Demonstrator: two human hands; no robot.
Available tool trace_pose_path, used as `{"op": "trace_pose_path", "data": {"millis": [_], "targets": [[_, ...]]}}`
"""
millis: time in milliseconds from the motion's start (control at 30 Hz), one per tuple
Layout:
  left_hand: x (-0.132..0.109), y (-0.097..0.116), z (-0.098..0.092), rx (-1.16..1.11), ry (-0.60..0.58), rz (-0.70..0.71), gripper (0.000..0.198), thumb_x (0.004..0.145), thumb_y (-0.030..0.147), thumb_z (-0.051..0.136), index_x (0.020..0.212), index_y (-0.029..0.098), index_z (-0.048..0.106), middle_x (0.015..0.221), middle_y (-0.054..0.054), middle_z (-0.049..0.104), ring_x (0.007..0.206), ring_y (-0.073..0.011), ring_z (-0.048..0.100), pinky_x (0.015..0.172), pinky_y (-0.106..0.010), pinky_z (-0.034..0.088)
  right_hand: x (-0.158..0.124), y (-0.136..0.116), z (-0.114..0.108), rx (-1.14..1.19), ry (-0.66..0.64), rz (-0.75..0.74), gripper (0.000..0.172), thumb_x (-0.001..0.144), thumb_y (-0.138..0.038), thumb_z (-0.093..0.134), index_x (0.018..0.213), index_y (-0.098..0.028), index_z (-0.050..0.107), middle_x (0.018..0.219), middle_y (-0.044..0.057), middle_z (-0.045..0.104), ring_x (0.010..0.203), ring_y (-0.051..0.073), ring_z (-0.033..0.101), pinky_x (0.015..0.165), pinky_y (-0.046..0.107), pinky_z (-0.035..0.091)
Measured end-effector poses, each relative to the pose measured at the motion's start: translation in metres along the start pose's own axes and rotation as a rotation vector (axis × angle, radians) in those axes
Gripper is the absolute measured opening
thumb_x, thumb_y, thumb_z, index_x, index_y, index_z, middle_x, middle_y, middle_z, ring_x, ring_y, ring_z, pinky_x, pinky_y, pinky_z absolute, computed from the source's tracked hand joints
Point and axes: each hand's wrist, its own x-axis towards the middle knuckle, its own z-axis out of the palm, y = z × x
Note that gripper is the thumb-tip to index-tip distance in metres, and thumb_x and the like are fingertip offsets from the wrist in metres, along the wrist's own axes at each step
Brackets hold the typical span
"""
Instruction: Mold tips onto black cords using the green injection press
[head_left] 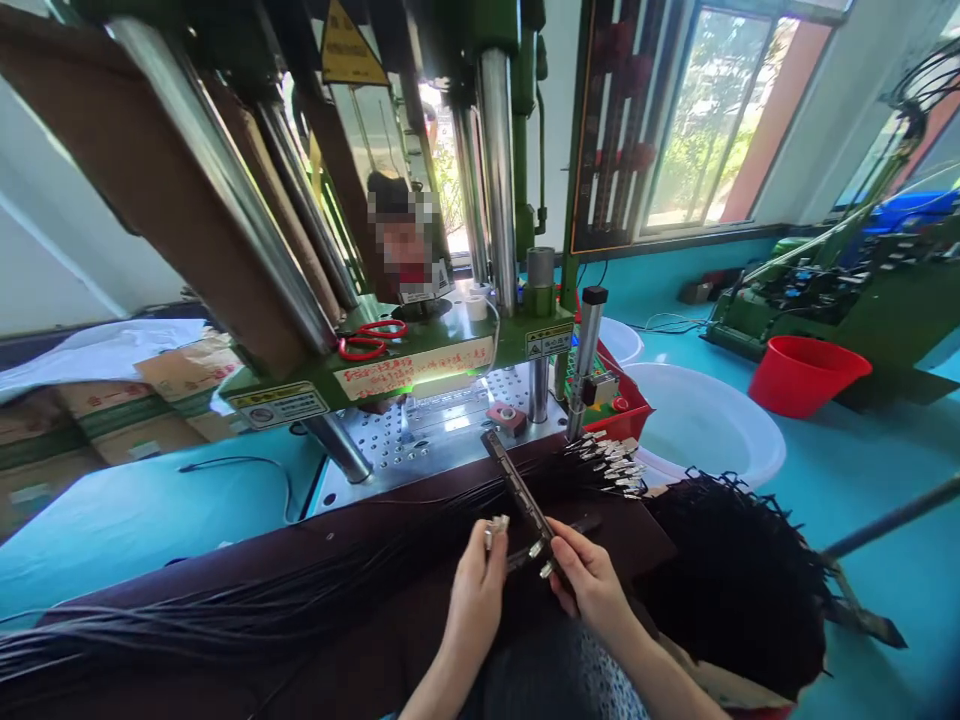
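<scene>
My left hand [478, 585] is closed, pinching the small metal plug end [496, 524] of a black cable. My right hand [589, 578] is closed around the near end of a long dark fixture bar [517, 488], which holds a couple of metal connectors near my fingers. The bar slants up toward the perforated metal bed [420, 440] of a green press machine [420, 365]. Both hands hover over a dark board [315, 560] strewn with black cables. A bundle of cable ends with silver connectors [615, 462] lies just right of the bar.
Red scissors [371, 338] rest on the press frame. A white basin [705, 420] and a red bucket [804, 372] stand to the right on the teal floor. A heap of black cables [739, 580] is at my right. A person is behind the press. Cardboard boxes [127, 410] are at left.
</scene>
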Motion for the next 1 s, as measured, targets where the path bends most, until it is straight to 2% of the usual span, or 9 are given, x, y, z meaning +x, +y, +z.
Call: {"op": "trace_pose_path", "data": {"millis": [67, 133, 467, 600, 700, 767, 833, 933, 1000], "targets": [[0.001, -0.001, 0.001, 0.136, -0.060, 0.057, 0.031, 0.075, 0.046, 0.055, 0.064, 0.017, 0.050, 0.060, 0.002, 0.049, 0.056, -0.0102, 0.042, 0.054, -0.021, 0.033, 0.001, -0.001, 0.000, -0.030, -0.035, -0.010, 0.062, 0.076, -0.059, 0.054, 0.120, -0.015, 0.053, 0.048, -0.005, 0.046, 0.033, 0.004, 0.034, 0.030, 0.015, 0.024], [0.003, -0.001, -0.001, 0.206, -0.070, 0.072, 0.029, 0.075, 0.042, 0.055, 0.063, 0.017, 0.050, 0.059, 0.002, 0.050, 0.057, -0.0112, 0.042, 0.055, -0.022, 0.033, 0.002, -0.002, 0.000, -0.064, -0.066, -0.027, 0.060, 0.077, -0.057, 0.053, 0.120, -0.015, 0.054, 0.048, -0.005, 0.046, 0.033, 0.004, 0.034, 0.031, 0.015, 0.024], [0.010, 0.000, -0.010, 0.198, -0.169, -0.031, 0.022, 0.074, 0.032, 0.053, 0.059, 0.016, 0.048, 0.053, 0.005, 0.042, 0.052, -0.0093, 0.034, 0.052, -0.022, 0.028, 0.001, -0.002, -0.001, -0.236, -0.124, -0.049, 0.058, 0.082, -0.055, 0.046, 0.122, -0.013, 0.051, 0.050, -0.005, 0.045, 0.035, 0.005, 0.035, 0.032, 0.016, 0.026], [0.012, 0.003, -0.012, 0.257, -0.191, 0.022, 0.021, 0.074, 0.029, 0.052, 0.058, 0.016, 0.046, 0.054, 0.004, 0.044, 0.054, -0.0096, 0.036, 0.053, -0.022, 0.028, 0.000, -0.002, 0.002, -0.345, -0.145, -0.152, 0.060, 0.084, -0.055, 0.043, 0.124, -0.011, 0.049, 0.048, -0.005, 0.044, 0.034, 0.005, 0.036, 0.033, 0.017, 0.028], [0.012, 0.006, -0.015, 0.262, -0.182, 0.033, 0.022, 0.074, 0.031, 0.052, 0.058, 0.016, 0.048, 0.052, 0.004, 0.044, 0.052, -0.0094, 0.036, 0.051, -0.022, 0.028, 0.002, -0.001, 0.003, -0.323, -0.151, -0.118, 0.061, 0.083, -0.056, 0.045, 0.124, -0.011, 0.050, 0.048, -0.005, 0.045, 0.034, 0.005, 0.036, 0.032, 0.017, 0.027], [0.011, 0.010, -0.018, 0.211, -0.147, 0.061, 0.027, 0.077, 0.036, 0.049, 0.061, 0.016, 0.051, 0.055, 0.003, 0.049, 0.053, -0.0100, 0.040, 0.051, -0.022, 0.030, 0.004, -0.001, 0.002, -0.253, -0.138, -0.050, 0.064, 0.080, -0.058, 0.048, 0.122, -0.010, 0.051, 0.048, -0.005, 0.045, 0.033, 0.005, 0.034, 0.030, 0.016, 0.025], [0.010, 0.015, -0.022, 0.135, -0.051, 0.103, 0.033, 0.081, 0.043, 0.044, 0.067, 0.015, 0.055, 0.056, 0.002, 0.049, 0.052, -0.0102, 0.043, 0.049, -0.021, 0.032, 0.005, -0.001, 0.000, -0.177, -0.108, -0.007, 0.065, 0.078, -0.058, 0.051, 0.122, -0.010, 0.050, 0.049, -0.005, 0.045, 0.034, 0.005, 0.034, 0.030, 0.016, 0.024], [0.009, 0.020, -0.027, 0.032, 0.126, 0.123, 0.036, 0.084, 0.048, 0.037, 0.085, 0.016, 0.053, 0.046, 0.008, 0.037, 0.041, -0.0080, 0.034, 0.042, -0.020, 0.029, 0.005, 0.000, -0.002, -0.121, -0.065, 0.009, 0.065, 0.078, -0.057, 0.052, 0.124, -0.011, 0.048, 0.049, -0.005, 0.047, 0.033, 0.004, 0.035, 0.030, 0.015, 0.023], [0.008, 0.017, -0.027, -0.002, 0.211, 0.119, 0.031, 0.085, 0.048, 0.035, 0.086, 0.019, 0.046, 0.045, 0.011, 0.031, 0.036, -0.0068, 0.028, 0.039, -0.018, 0.025, 0.004, -0.001, -0.002, -0.128, -0.069, 0.007, 0.065, 0.078, -0.057, 0.052, 0.123, -0.011, 0.048, 0.049, -0.005, 0.047, 0.033, 0.004, 0.034, 0.030, 0.015, 0.023]]}}
